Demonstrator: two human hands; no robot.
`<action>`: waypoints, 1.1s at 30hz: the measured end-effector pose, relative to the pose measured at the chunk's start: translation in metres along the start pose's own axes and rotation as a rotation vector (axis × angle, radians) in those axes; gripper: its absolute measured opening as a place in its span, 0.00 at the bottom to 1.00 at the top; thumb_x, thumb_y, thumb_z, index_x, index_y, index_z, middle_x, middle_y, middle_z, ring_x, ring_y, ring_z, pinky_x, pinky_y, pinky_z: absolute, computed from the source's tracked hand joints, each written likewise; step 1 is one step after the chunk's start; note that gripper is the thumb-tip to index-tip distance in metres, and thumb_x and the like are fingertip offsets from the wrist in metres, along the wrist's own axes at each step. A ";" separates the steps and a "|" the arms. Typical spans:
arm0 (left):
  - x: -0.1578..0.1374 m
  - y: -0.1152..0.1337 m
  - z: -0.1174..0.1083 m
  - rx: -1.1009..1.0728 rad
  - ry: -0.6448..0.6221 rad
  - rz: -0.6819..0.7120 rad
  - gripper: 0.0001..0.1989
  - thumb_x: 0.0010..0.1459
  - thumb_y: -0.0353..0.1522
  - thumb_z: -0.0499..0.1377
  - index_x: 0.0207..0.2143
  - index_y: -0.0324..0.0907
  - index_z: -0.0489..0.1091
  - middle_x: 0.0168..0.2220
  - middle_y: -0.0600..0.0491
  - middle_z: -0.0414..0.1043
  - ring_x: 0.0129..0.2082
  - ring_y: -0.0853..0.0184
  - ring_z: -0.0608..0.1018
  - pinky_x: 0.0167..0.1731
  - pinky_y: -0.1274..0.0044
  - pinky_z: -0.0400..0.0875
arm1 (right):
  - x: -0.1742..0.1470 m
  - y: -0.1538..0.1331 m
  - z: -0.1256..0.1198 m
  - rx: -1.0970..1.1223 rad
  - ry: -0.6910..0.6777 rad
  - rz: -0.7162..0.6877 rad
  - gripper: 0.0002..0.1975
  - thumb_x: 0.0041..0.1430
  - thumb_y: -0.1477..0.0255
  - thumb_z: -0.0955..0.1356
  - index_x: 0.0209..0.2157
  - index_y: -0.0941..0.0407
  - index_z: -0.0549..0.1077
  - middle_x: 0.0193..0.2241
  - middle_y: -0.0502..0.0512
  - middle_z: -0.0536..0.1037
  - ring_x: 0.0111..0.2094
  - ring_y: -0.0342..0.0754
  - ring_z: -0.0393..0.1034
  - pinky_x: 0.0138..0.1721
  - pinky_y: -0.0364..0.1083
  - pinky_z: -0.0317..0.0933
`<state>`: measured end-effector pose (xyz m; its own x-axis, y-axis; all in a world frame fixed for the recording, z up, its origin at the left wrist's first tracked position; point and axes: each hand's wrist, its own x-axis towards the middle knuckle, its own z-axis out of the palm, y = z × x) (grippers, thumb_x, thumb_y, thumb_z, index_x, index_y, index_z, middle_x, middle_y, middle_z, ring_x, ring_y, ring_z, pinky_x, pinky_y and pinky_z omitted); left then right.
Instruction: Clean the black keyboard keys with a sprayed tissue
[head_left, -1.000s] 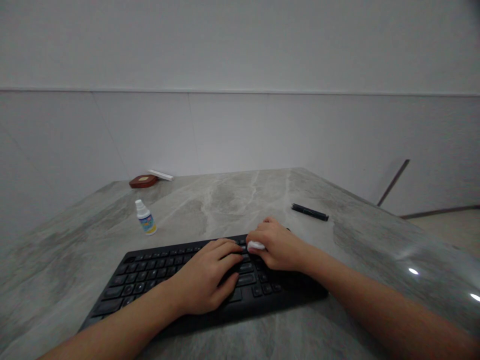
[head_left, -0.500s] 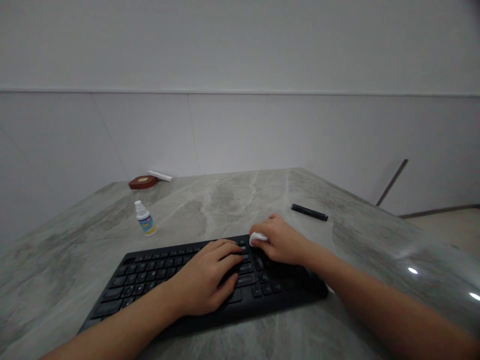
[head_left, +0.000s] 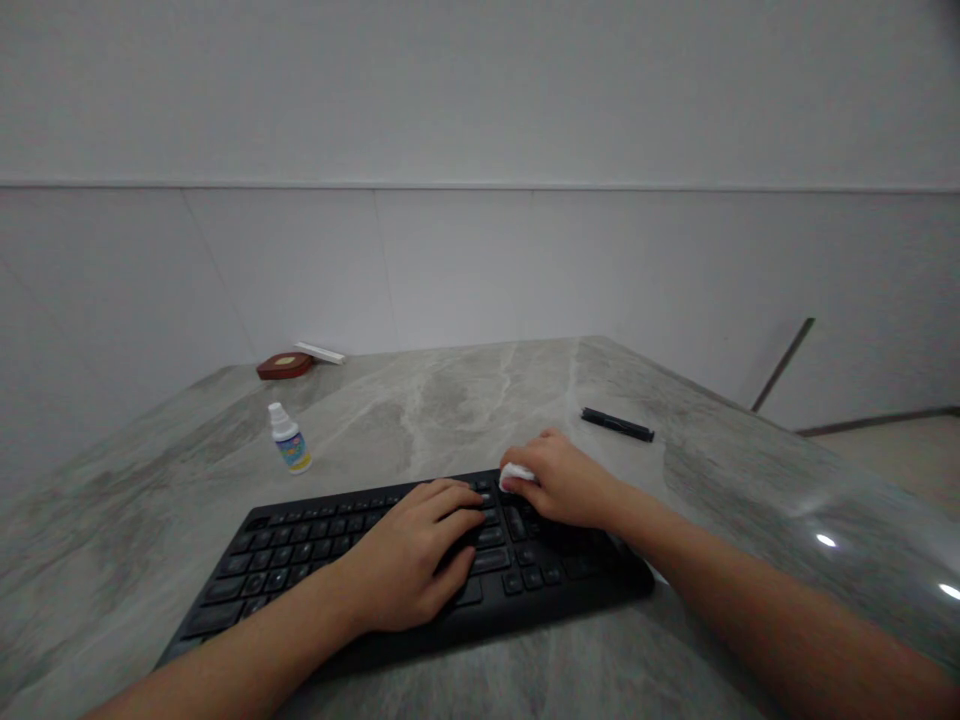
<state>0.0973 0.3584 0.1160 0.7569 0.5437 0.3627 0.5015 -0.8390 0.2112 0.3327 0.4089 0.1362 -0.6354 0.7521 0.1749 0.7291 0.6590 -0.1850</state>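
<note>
A black keyboard point(head_left: 300, 540) lies at a slight slant near the front of the table. Across its middle keys rests my left hand point(head_left: 420, 555), palm down with the fingers stretched out and nothing in them. My right hand point(head_left: 562, 480) is over the keyboard's upper right part, its fingers closed around a small white wad point(head_left: 516, 474) that looks like tissue or cloth. The wad touches or nearly touches the keys there. Some right-side keys are hidden under the right hand and in its shadow.
A small white bottle with a blue and yellow label point(head_left: 291, 442) stands behind the keyboard's left side. To the back right lies a black pen point(head_left: 617, 424). A reddish-brown case point(head_left: 285, 366) and a white flat strip point(head_left: 321, 353) sit by the wall on the marble-patterned table point(head_left: 450, 400).
Hardly anything differs. The right hand and the white wad have shifted very slightly; the left hand and the keyboard stay in place.
</note>
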 end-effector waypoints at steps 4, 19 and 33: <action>0.001 0.001 -0.001 0.002 0.001 0.009 0.16 0.61 0.25 0.54 0.51 0.36 0.69 0.52 0.43 0.70 0.55 0.57 0.70 0.58 0.63 0.67 | 0.001 0.000 0.003 0.086 -0.001 -0.062 0.07 0.64 0.72 0.66 0.40 0.55 0.75 0.35 0.55 0.81 0.39 0.50 0.73 0.47 0.50 0.55; 0.000 0.001 -0.002 -0.008 0.005 0.003 0.17 0.61 0.26 0.54 0.52 0.38 0.69 0.52 0.44 0.71 0.55 0.57 0.70 0.57 0.62 0.67 | 0.003 -0.004 -0.003 -0.042 -0.047 0.002 0.06 0.61 0.73 0.67 0.37 0.58 0.76 0.31 0.57 0.81 0.37 0.52 0.73 0.46 0.51 0.55; 0.000 -0.001 0.000 -0.010 -0.007 0.003 0.17 0.60 0.26 0.54 0.52 0.38 0.69 0.53 0.44 0.70 0.56 0.57 0.70 0.58 0.62 0.66 | 0.001 0.003 -0.002 0.056 -0.070 -0.065 0.05 0.59 0.72 0.68 0.33 0.57 0.77 0.29 0.55 0.81 0.35 0.50 0.74 0.43 0.47 0.58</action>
<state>0.0966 0.3590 0.1152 0.7611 0.5414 0.3572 0.4953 -0.8407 0.2189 0.3349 0.4122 0.1378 -0.6984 0.7053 0.1211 0.6716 0.7044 -0.2296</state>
